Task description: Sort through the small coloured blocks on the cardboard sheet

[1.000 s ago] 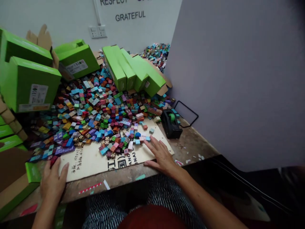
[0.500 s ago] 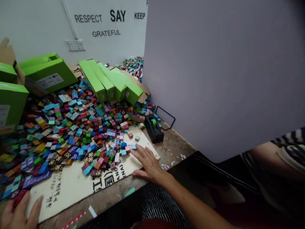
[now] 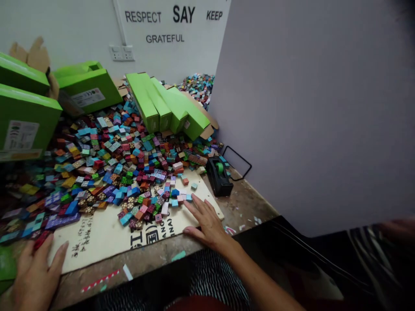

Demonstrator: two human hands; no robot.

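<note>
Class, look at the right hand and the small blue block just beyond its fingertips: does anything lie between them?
Nothing visible does. The right hand lies flat on the cardboard sheet, its fingertips next to the blue block at the edge of the block pile.

Your right hand [image 3: 207, 219] lies flat, palm down, with its 4 fingers stretched forward and slightly spread and the thumb held out to the left side. Its wrist is straight, and your bare right forearm runs back from it toward the lower right, angled across the bottom of the view. Your left hand [image 3: 35, 272] sits low at the left edge, also palm down and flat, fingers extended forward and close together, the thumb apart on the right side. Neither hand is closed around anything. The 2 hands rest well apart.
</note>
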